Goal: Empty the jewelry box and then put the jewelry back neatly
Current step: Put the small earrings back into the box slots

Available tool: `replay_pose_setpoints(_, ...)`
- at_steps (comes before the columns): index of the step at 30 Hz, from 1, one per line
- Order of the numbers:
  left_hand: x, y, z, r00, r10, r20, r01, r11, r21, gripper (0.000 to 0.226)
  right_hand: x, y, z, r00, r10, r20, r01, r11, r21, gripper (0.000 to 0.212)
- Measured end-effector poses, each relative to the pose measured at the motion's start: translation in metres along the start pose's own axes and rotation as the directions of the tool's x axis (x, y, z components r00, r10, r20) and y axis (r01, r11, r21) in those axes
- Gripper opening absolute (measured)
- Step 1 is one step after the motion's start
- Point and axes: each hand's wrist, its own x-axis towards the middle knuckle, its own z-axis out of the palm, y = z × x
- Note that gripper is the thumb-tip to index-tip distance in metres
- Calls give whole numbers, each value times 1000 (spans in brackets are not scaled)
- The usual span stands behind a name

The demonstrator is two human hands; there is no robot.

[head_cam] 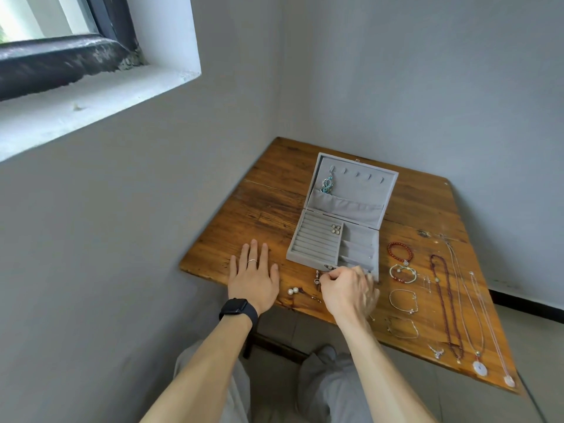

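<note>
Wooden table [268, 209], corner. My left hand [253, 279] flat, spread, empty. Right hand [348, 288] seems to pinch trinket [317, 279] at box [360, 236] front edge; box just ahead, right hand nearer.

- Bare left hand [254, 277] lies flat, palm down, fingers spread toward 12 o'clock.
- Bare right hand [348, 290], forearm entering from 5 o'clock, curls its fingers toward its thumb.

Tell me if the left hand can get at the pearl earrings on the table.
Probably yes: the left hand lies flat just beside the pearl earrings, with bare table between them.
</note>
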Motion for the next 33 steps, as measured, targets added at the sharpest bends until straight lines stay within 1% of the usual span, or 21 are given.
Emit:
replay_pose_setpoints(2,0,1,-1,1000,-2,-2,2,1000,-5,62,-3,4,-1,1000,-17,19,16,998,68,21)
replay_pose_setpoints(4,0,1,-2,1000,3,5,-2,1000,-19,62,-7,10,-3,997,-65,30,58,981,183,13)
replay_pose_setpoints(5,1,0,-3,1000,4,7,-4,1000,-26,62,-10,13,-5,996,-87,36,75,961,267,6)
replay_pose_setpoints(6,2,-1,-5,1000,5,2,-5,999,-45,62,-13,16,-9,994,-105,43,83,930,359,6)
replay_pose_setpoints(7,2,-1,-7,1000,0,-3,0,996,-86,60,-16,20,-12,992,-118,39,88,892,444,10)
replay_pose_setpoints(8,3,-1,-11,1000,-20,-9,18,987,-158,56,-18,23,-16,992,-124,31,91,854,513,12)
replay_pose_setpoints(10,3,3,-21,995,-84,-50,65,949,-310,40,-24,30,-24,992,-129,10,96,783,614,8)
replay_pose_setpoints(11,2,8,-26,990,-107,-91,72,941,-330,31,-28,34,-28,992,-128,0,97,749,655,7)
replay_pose_setpoints(12,0,14,-31,986,-110,-129,67,952,-299,25,-32,38,-31,992,-122,-9,94,714,694,8)
replay_pose_setpoints(14,-5,31,-37,986,-53,-161,17,977,-214,27,-39,46,-34,996,-90,-23,76,649,757,10)
replay_pose_setpoints(16,-11,49,-39,991,20,-130,-43,984,-175,35,-44,54,-37,998,-56,-40,66,610,790,13)
replay_pose_setpoints(17,-13,58,-39,995,36,-96,-52,984,-169,39,-46,58,-38,998,-39,-46,60,597,800,14)
replay_pose_setpoints(19,-15,75,-38,999,18,-31,-23,987,-160,42,-50,67,-42,999,-4,-51,44,575,817,15)
replay_pose_setpoints(22,-16,90,-35,998,-48,28,52,985,-162,38,-56,80,-49,999,11,-42,29,542,840,14)
replay_pose_setpoints(25,-15,96,-32,998,-51,27,54,985,-166,28,-61,94,-56,1000,-5,-29,28,472,881,13)
replay_pose_setpoints(27,-14,97,-30,999,-48,15,50,982,-183,24,-64,101,-60,999,-37,-26,41,466,884,20)
replay_pose_setpoints(28,-14,96,-29,999,-47,12,49,978,-202,23,-65,103,-62,998,-51,-22,44,474,880,26)
replay_pose_setpoints(30,-12,93,-30,999,-39,12,40,963,-267,19,-65,106,-66,997,-69,-14,45,469,882,26)
replay_pose_setpoints(32,-10,85,-30,1000,-5,30,16,919,-394,15,-64,106,-67,996,-85,-10,48,459,887,23)
replay_pose_setpoints(33,-9,81,-30,999,7,40,13,873,-488,14,-63,105,-68,995,-98,-17,61,463,884,22)
